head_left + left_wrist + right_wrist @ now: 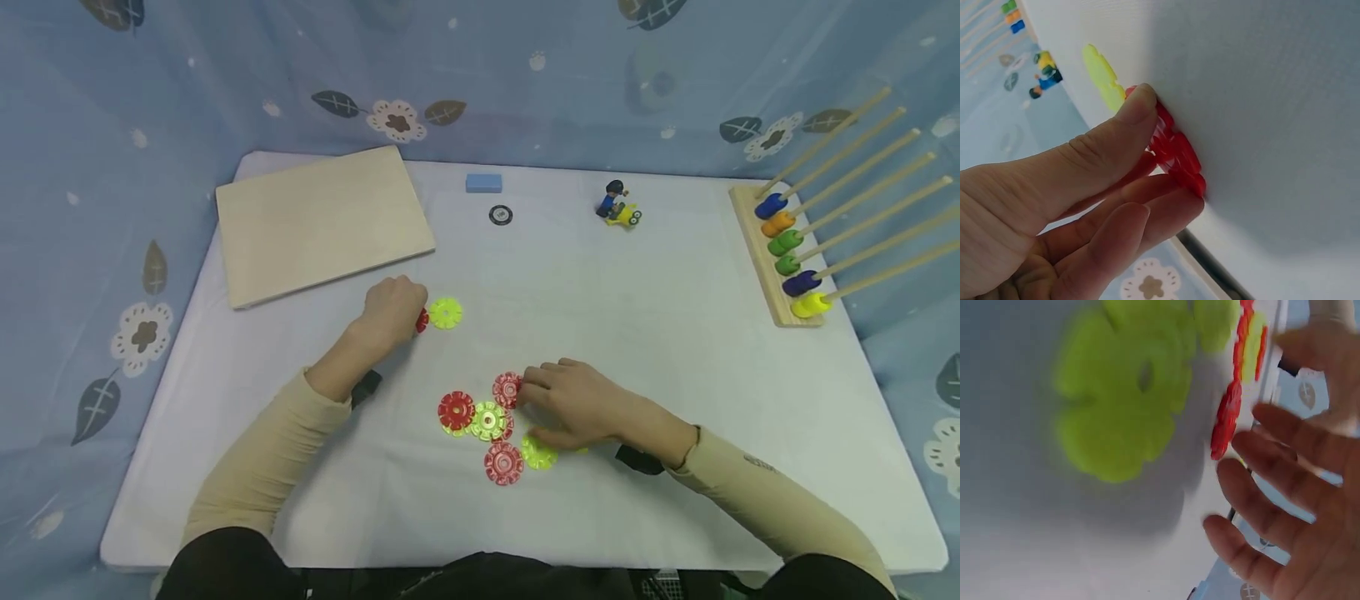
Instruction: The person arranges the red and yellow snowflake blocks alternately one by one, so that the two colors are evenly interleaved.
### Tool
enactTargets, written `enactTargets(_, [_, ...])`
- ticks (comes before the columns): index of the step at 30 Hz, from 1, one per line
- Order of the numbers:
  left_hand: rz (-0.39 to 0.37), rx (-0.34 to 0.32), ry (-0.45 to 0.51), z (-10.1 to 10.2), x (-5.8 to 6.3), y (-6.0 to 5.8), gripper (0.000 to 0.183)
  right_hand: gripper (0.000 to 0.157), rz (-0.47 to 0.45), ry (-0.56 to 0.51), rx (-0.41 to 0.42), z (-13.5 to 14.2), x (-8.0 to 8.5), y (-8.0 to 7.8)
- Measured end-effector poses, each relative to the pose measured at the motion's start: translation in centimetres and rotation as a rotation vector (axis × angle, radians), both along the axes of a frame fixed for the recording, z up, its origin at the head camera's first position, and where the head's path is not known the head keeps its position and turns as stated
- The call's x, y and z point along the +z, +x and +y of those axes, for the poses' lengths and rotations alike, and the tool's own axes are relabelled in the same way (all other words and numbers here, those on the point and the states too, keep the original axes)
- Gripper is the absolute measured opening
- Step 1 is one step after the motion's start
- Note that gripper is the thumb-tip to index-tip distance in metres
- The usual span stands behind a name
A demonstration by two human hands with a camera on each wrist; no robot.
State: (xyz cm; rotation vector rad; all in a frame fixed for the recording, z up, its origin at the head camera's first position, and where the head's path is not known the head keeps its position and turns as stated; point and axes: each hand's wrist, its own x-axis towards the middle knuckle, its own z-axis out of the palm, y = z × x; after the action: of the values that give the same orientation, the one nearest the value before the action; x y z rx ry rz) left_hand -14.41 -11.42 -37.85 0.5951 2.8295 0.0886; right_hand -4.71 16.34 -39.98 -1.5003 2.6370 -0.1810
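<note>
I see left hand (393, 308) stretched forward, pinching a red disc (1175, 150); right hand (573, 404) — fingers apart — is beside yellow disc (540, 452).

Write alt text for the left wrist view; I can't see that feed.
The left hand holds a red, notched piece between thumb and fingertips at a white table. Just beyond is a yellow-green piece; whether the two are joined is unclear. In the background are a toy figure and coloured beads.
</note>
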Motion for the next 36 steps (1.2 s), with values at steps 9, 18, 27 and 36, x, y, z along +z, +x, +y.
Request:
enactTargets(9, [-0.013,0.002,0.014,0.1,0.0,0.0,0.007,0.043,-0.112,0.147,0.008,-2.8,0.9,-3.6])
enactTargets(18, [0.001,-0.013,0.011,-0.2,0.0,0.2,0.009,0.048,-0.250,0.222,-0.049,-3.8,0.8,-3.8])
enactTargets(27, [0.016,-0.015,0.023,-0.3,-0.1,0.3,0.011,0.048,-0.199,0.224,-0.105,-2.5,0.9,-3.9])
enactTargets(36, [0.055,-0.031,0.031,-0.2,-0.1,0.4,0.021,0.051,-0.310,0.254,-0.162,-1.8,0.7,-3.7])
